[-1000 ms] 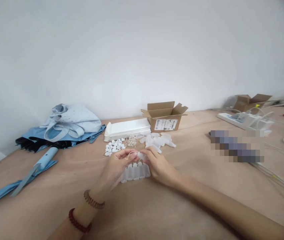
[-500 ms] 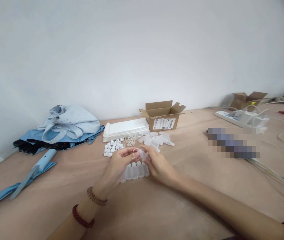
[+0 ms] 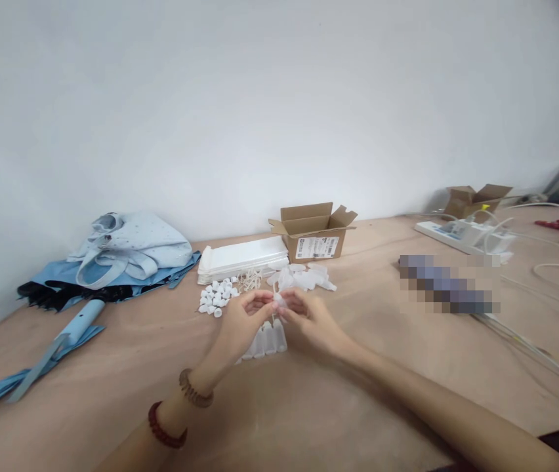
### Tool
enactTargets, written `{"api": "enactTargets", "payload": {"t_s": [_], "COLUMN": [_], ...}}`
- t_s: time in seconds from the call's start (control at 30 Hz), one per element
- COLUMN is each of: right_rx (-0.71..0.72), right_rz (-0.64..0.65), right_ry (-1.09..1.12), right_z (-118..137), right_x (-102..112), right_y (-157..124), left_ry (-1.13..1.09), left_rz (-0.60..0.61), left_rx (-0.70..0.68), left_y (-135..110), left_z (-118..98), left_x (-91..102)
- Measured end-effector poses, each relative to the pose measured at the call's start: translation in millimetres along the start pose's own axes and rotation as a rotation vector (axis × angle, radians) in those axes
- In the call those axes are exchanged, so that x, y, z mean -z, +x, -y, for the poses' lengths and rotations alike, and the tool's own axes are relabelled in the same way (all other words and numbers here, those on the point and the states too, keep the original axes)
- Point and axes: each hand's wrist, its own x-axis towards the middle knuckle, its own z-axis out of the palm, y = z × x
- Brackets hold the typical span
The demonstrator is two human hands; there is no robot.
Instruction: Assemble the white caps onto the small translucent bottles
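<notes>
A plain white wall [image 3: 260, 98] fills the upper half of the view, smooth and matt. A broad table [image 3: 112, 367] of pale, pinkish-brown wood stands right against it, and its top runs the full width of the view. The table's left edge slants away at the lower left. The light is soft and even and casts only faint shadows on the wood. The upper right corner of the view darkens.

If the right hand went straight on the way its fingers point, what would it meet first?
The small clear bottle that both hands pinch; the right hand points left across it at the left hand, which seems next in line, though depth is unclear.
</notes>
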Motion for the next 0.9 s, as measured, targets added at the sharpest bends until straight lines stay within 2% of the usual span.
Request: {"api": "enactTargets", "payload": {"t_s": [0.07, 0.13, 0.23, 0.33, 0.6, 0.9], "right_rx": [-0.123, -0.223, -0.307, -0.345, -0.377, -0.428], "right_rz": [0.046, 0.053, 0.049, 0.075, 0.091, 0.105], "right_ry": [0.258, 0.414, 0.565, 0.645, 0.646, 0.567], "right_z": [0, 0, 2, 3, 6, 11], "right_x": [2, 5, 8, 8, 6, 10], "right_y": [4, 6, 7, 5, 4, 4], "left_ry": [0.072, 0.204, 0.435, 0.577, 0.651, 0.625], "left_rz": [-0.006, -0.032, -0.058, -0.028, 0.079, 0.112], "left_rx": [-0.056, -0.198, -0.480, -0.632, -0.647, -0.634], "left_y": [-1, -3, -5, -7, -12, -5], "left_z": [0, 0, 0, 4, 15, 15], "left_x": [-1.1, -2.1, -3.7, -4.8, -0.7, 1.3]}}
